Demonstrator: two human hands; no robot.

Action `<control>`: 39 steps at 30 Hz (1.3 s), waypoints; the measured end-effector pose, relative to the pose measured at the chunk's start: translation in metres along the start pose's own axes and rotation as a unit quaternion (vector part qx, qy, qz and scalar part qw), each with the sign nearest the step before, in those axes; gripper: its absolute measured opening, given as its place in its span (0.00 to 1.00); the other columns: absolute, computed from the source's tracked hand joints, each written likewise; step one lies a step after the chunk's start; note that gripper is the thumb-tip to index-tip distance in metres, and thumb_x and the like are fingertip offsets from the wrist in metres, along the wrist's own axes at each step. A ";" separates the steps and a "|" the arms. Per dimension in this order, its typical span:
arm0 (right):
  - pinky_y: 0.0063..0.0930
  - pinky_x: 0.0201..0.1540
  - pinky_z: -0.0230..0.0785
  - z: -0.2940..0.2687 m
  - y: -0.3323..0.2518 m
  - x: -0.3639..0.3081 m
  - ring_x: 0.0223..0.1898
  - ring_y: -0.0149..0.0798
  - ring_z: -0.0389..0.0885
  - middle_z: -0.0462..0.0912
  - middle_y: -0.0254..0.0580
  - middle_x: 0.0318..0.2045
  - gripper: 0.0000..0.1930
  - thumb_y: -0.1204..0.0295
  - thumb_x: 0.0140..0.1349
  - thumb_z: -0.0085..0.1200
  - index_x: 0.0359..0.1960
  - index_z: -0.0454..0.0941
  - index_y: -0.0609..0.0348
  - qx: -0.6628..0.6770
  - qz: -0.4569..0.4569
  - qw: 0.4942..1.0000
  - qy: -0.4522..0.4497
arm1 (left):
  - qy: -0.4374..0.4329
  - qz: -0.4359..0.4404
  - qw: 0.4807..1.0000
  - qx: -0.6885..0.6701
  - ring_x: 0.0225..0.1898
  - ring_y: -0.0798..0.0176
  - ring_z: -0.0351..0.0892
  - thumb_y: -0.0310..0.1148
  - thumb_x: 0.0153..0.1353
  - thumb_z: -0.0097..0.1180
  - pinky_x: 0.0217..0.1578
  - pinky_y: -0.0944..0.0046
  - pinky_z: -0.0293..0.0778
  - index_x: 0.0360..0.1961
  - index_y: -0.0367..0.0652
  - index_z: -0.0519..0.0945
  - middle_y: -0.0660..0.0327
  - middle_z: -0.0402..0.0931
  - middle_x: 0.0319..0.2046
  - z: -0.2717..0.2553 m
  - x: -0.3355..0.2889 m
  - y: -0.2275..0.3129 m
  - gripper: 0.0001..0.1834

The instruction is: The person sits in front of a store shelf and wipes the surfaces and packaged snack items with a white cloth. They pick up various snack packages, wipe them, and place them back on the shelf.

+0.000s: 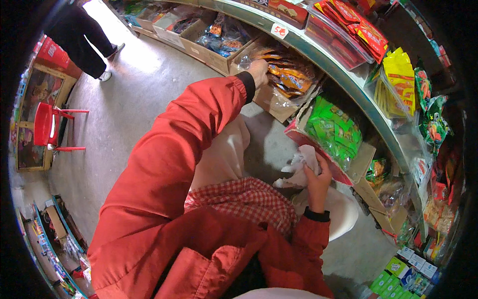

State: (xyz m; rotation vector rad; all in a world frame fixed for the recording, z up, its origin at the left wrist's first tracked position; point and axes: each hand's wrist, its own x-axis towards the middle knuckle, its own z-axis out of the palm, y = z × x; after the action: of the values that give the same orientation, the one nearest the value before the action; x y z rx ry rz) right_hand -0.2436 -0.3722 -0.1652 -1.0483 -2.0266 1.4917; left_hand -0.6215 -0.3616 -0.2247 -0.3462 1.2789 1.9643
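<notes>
White crumpled wipe (306, 158), right of centre: pinched in right hand (318, 182); probably light, limp, easily torn; best held by a bunched edge. Left hand (258, 74), upper centre: curled beside orange packets (291, 79); cannot tell whether gripping.

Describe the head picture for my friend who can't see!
Someone in a red jacket has their left hand at a box of orange packets beside a shelf; their right hand holds crumpled white cloth or tissue near green packets.
</notes>
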 end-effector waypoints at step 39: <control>0.30 0.54 0.62 0.015 0.014 0.005 0.49 0.39 0.73 0.77 0.44 0.46 0.22 0.79 0.48 0.57 0.48 0.73 0.64 0.002 0.057 0.997 -0.059 | -0.030 0.487 0.524 0.698 0.42 0.43 0.73 0.30 0.38 0.65 0.43 0.54 0.72 0.39 0.37 0.71 0.45 0.67 0.42 -0.003 -0.016 0.013 0.24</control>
State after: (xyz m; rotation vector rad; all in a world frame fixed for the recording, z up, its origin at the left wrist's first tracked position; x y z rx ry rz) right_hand -0.2527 -0.3762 -0.1835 -1.1149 -2.0736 1.6511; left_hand -0.6201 -0.3740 -0.2080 1.5060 2.7993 0.7892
